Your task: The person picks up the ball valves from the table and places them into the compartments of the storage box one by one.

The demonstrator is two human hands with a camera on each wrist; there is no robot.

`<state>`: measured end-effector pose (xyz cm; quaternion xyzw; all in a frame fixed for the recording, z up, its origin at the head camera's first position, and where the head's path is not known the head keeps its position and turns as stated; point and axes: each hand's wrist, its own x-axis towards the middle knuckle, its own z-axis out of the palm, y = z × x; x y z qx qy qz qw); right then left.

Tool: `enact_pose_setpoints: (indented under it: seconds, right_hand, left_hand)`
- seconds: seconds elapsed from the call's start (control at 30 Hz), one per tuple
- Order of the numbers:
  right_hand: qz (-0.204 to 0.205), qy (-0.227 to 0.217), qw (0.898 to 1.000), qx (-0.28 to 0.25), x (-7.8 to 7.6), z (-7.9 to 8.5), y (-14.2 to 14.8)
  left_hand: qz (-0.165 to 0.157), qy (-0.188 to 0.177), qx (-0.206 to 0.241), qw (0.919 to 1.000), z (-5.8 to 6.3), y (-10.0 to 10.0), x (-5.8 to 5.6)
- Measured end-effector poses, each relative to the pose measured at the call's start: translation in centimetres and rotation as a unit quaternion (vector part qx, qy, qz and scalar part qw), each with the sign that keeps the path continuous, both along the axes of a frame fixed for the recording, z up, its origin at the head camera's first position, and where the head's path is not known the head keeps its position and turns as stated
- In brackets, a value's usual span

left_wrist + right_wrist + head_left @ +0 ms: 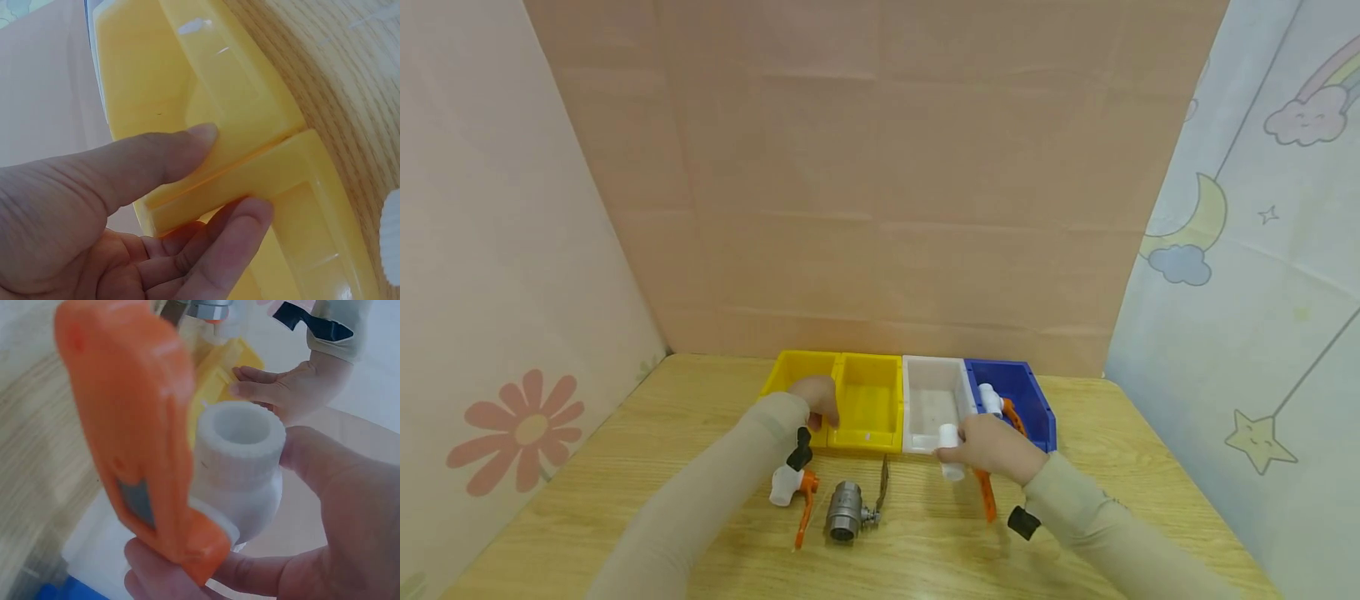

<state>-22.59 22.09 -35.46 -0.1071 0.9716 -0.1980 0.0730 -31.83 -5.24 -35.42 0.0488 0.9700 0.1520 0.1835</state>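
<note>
My right hand point(996, 446) grips a white plastic ball valve point(240, 469) with a long orange lever handle point(134, 419), over the front of the white bin point(931, 408). In the right wrist view its open pipe end faces the camera. My left hand point(816, 396) is at the two yellow bins point(870, 404), thumb on one side of their adjoining walls and fingers on the other, pinching them. Below it on the table lie another white valve point(785, 485) with an orange handle and a metal ball valve point(846, 510) with a lever.
At the right end of the bin row, a blue bin point(1037, 408) contains a white valve point(990, 400) with an orange handle. The bins stand side by side on the wooden table point(910, 558), before a pinkish-tan backdrop point(880, 183). Patterned sheets hang at both sides.
</note>
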Motion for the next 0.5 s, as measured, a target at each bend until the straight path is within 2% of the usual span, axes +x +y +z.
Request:
enact_pose_setpoints:
  seconds: [0.5]
  right_hand:
    - [0.010,0.002,1.000,0.022,-2.8,2.5,-0.5]
  left_hand:
    - [-0.003,0.010,-0.009,0.9999,0.0,0.0,0.2]
